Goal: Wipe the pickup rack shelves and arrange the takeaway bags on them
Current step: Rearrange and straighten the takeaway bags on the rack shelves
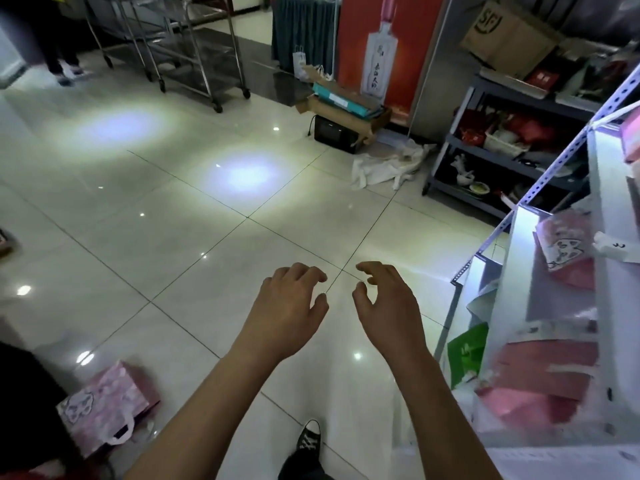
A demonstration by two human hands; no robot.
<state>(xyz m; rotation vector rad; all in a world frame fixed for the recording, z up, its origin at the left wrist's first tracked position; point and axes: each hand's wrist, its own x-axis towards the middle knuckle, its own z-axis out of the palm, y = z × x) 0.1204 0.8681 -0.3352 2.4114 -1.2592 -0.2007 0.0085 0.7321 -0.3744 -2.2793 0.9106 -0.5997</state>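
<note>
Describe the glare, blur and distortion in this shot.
Head view: two bright glare patches on the glossy floor; the rack and its pink bags at right are smeared; wide-angle bending toward the edges; both hands fairly sharp.

Glossy tiled floor [173, 209] reflects lights; steel trolleys [194, 46] beyond.

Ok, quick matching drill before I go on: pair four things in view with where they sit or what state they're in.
Things:
1. pink bag
2. green bag
3. left hand
4. white plastic bags

Places or states:
A. heaped on the floor by the grey shelf unit
B. on the floor at lower left
C. empty, fingers loosely curled
D. at the foot of the white rack

Pairs: 1-B, 2-D, 3-C, 4-A
</note>
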